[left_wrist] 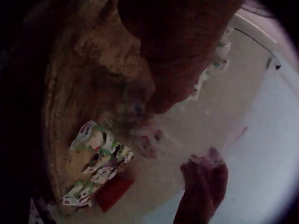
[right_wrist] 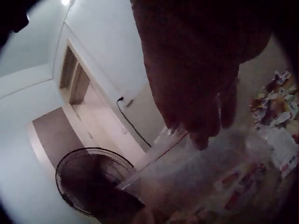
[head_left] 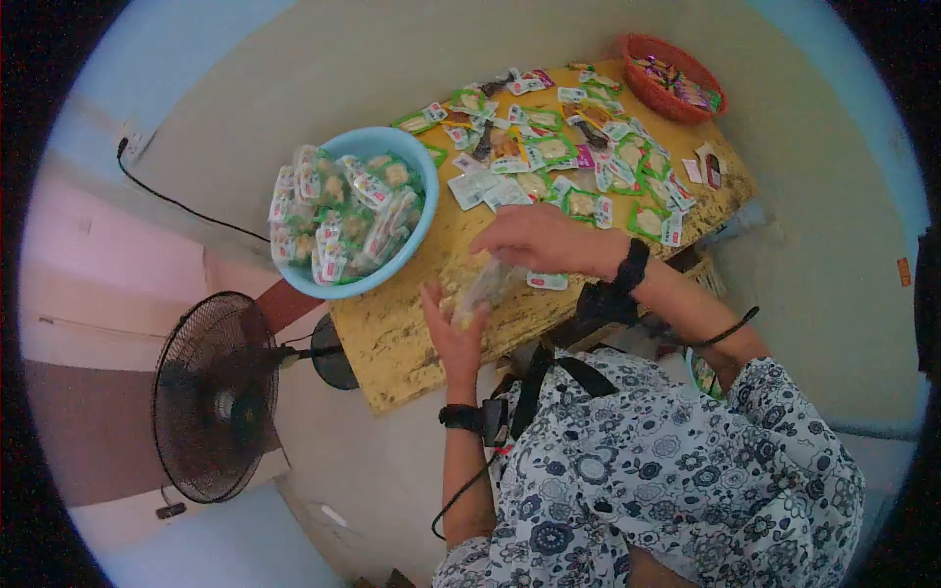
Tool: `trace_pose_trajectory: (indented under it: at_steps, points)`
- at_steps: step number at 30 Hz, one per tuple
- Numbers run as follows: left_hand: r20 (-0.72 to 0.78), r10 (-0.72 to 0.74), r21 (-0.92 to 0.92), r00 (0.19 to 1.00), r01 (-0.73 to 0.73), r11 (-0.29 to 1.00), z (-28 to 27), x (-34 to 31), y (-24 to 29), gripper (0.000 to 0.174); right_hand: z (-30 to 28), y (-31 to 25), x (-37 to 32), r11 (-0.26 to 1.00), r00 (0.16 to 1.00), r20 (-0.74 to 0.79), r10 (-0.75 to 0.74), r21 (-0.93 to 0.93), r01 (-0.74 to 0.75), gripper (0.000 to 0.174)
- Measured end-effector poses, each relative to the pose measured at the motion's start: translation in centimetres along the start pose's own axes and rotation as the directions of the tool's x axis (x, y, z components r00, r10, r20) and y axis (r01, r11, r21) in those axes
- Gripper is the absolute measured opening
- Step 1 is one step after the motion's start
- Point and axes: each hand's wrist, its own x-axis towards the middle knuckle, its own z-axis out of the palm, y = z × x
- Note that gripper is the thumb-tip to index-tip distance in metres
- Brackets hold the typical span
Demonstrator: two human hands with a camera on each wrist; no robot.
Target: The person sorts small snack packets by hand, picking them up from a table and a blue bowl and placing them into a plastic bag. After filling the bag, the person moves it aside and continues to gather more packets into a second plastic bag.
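Note:
A clear plastic zip bag (head_left: 480, 292) with a red line along its mouth is stretched between both hands above the table's near edge. My right hand (head_left: 554, 240) pinches one end of that mouth; in the right wrist view the bag (right_wrist: 187, 163) hangs below its fingers, with small red-marked packets showing through the film. My left hand (head_left: 456, 338) holds the opposite side, thumb and fingers around the film. In the left wrist view my left hand (left_wrist: 182, 51) looms large and dark, with the right hand (left_wrist: 203, 182) across from it.
Many small snack packets (head_left: 554, 147) lie over the yellow worn table (head_left: 392, 363). A light blue basin (head_left: 426, 211) heaped with filled bags (head_left: 343, 211) stands left. At the far right corner sits a red basket (head_left: 652, 98) of purple packets. A black fan (head_left: 216, 397) stands left of the table.

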Motion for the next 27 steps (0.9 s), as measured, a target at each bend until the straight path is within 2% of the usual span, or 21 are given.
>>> trace_pose_trajectory:
  at_steps: [1, 3, 7, 9, 10, 12, 13, 15, 16, 19, 22, 24, 25, 27]
  points:
    - [0.017, 0.075, 0.052, 0.997, -0.075, 0.996, -0.2, 0.2, 0.4, 0.098, 0.3, 0.7, -0.3, 0.999, 1.000, 0.006, 0.023, -0.032, -0.023, 0.025]
    - [0.121, 0.104, 0.112, 0.987, -0.118, 0.987, 0.1, 0.8, 0.5, 0.101, 0.4, 1.6, -0.8, 0.992, 0.998, 0.009, 0.070, -0.102, -0.069, 0.025]
    - [0.295, 0.230, 0.201, 0.928, -0.295, 0.934, 0.9, 2.0, 1.0, 0.101, 0.3, 1.7, -1.3, 0.993, 0.996, -0.033, 0.087, -0.080, -0.090, 0.024]
    - [0.321, 0.245, 0.100, 0.915, -0.290, 0.952, 1.8, 2.2, 1.3, 0.098, 0.9, 3.7, -1.5, 0.994, 0.994, -0.066, 0.090, -0.052, -0.094, 0.023]
    - [0.336, 0.252, 0.051, 0.908, -0.285, 0.957, 2.2, 2.3, 1.3, 0.097, 1.1, 4.4, -1.6, 0.990, 0.988, -0.079, 0.130, 0.056, -0.126, 0.022]
    - [0.350, 0.185, -0.063, 0.918, -0.174, 0.983, 2.8, 1.9, 1.3, 0.093, 1.3, 5.8, -1.7, 0.946, 0.973, -0.096, 0.210, 0.273, -0.177, 0.021]
    - [0.363, 0.148, -0.117, 0.920, -0.112, 0.987, 3.0, 1.6, 1.1, 0.091, 1.7, 6.4, -1.8, 0.932, 0.965, -0.122, 0.230, 0.313, -0.183, 0.021]
    - [0.372, 0.021, -0.112, 0.928, 0.022, 0.993, 4.1, 1.6, -0.6, 0.085, 2.5, 7.2, -2.0, 0.897, 0.944, -0.170, 0.283, 0.397, -0.197, 0.020]
    - [0.378, -0.038, -0.108, 0.925, 0.084, 0.991, 4.5, 2.0, -1.4, 0.082, 2.6, 7.2, -2.0, 0.897, 0.938, -0.193, 0.287, 0.398, -0.193, 0.019]
    - [0.359, 0.006, -0.021, 0.933, 0.001, 1.000, 5.1, 3.1, -2.2, 0.080, 2.2, 7.2, -1.9, 0.890, 0.905, -0.278, 0.323, 0.415, -0.190, 0.019]
    - [0.205, 0.075, -0.030, 0.976, -0.070, 0.997, 3.8, 2.9, -0.5, 0.068, 1.7, 7.6, -2.3, 0.855, 0.861, -0.337, 0.381, 0.483, -0.190, 0.019]
    - [0.270, 0.047, -0.078, 0.962, -0.027, 0.997, 2.6, 3.1, -0.7, 0.064, 1.5, 8.3, -2.8, 0.839, 0.861, -0.335, 0.383, 0.517, -0.171, 0.018]
    - [0.300, 0.036, -0.101, 0.953, -0.005, 0.995, 2.1, 3.0, -0.9, 0.062, 2.1, 8.5, -3.1, 0.875, 0.879, -0.300, 0.372, 0.429, -0.224, 0.019]
    - [0.286, 0.024, -0.011, 0.958, -0.021, 1.000, 1.2, 3.1, -5.9, 0.058, 3.2, 8.6, -3.0, 0.922, 0.906, -0.220, 0.361, 0.228, -0.311, 0.020]
